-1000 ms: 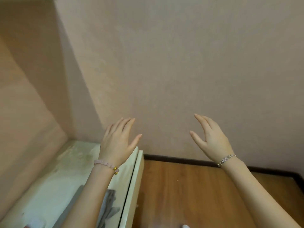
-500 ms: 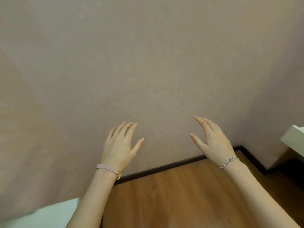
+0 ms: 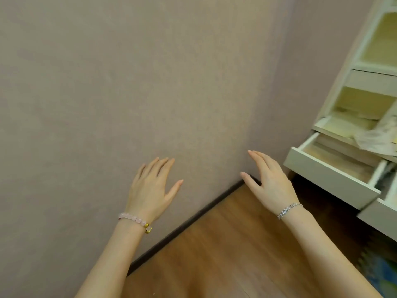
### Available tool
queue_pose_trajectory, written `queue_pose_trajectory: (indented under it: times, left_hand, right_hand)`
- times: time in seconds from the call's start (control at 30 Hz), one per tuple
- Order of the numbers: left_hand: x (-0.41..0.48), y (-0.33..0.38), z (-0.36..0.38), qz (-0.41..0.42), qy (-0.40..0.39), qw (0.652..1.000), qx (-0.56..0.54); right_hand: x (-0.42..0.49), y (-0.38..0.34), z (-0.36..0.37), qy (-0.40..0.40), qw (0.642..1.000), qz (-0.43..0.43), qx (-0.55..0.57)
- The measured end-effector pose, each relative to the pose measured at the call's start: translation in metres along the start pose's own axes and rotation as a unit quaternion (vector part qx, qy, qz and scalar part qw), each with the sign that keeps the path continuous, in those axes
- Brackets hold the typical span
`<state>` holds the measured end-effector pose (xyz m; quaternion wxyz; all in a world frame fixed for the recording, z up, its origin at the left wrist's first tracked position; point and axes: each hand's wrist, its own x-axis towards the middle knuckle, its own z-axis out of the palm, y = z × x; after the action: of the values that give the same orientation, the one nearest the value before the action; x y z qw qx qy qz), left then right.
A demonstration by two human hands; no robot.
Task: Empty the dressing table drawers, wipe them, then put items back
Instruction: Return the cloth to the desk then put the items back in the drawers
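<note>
The drawer (image 3: 330, 182) of the dressing table is pulled out at the right of the view. Its pale front panel runs long from upper left to lower right, and its open mouth faces up. The front faces out toward the wooden floor (image 3: 214, 244) below and left of it. Both hands are well to the left of the drawer and touch nothing. The left hand (image 3: 150, 190) is farther from it and the right hand (image 3: 271, 186) nearer, each raised with straight, spread fingers and holding nothing, backs toward the camera, in front of the plain wall (image 3: 150, 82). The drawer looks like thin painted board: probably light, stiff and smooth, sliding straight out along its short axis. No handle shows, so the best hold is likely the top edge of the front panel, or both side walls if it has to be lifted clear. What can be seen of its bottom is bare pale wood, but blur makes it hard to be sure nothing lies there. Just right of the drawer and lower, a second drawer (image 3: 380, 220) also stands out, with something dark between the two that cannot be made out. Just above the drawer is the tabletop (image 3: 321, 125), with a crumpled pale sheet (image 3: 380, 136) on it that looks soft and light. Shelves (image 3: 378, 67) rise higher up.
</note>
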<state>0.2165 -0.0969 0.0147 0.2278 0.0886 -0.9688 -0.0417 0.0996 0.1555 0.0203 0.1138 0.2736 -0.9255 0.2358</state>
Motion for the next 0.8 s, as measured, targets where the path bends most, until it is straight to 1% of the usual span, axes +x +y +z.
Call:
queue_pose_trajectory:
  times: [0.23, 0.47, 0.67, 0.8]
  left_hand:
    - [0.090, 0.027, 0.059, 0.133, -0.023, 0.988, -0.071]
    - [0.172, 0.045, 0.101, 0.266, -0.041, 0.954, -0.135]
    - [0.207, 0.055, 0.121, 0.349, -0.044, 0.919, -0.175]
    - [0.217, 0.061, 0.136, 0.373, -0.068, 0.905, -0.194]
  right_hand:
    - [0.008, 0.036, -0.007, 0.033, 0.990, 0.127, -0.059]
    - [0.017, 0.037, -0.006, 0.090, 0.958, 0.255, -0.098]
    - [0.015, 0.028, 0.006, 0.116, 0.925, 0.338, -0.125]
    - [0.012, 0.027, 0.014, 0.126, 0.911, 0.368, -0.137]
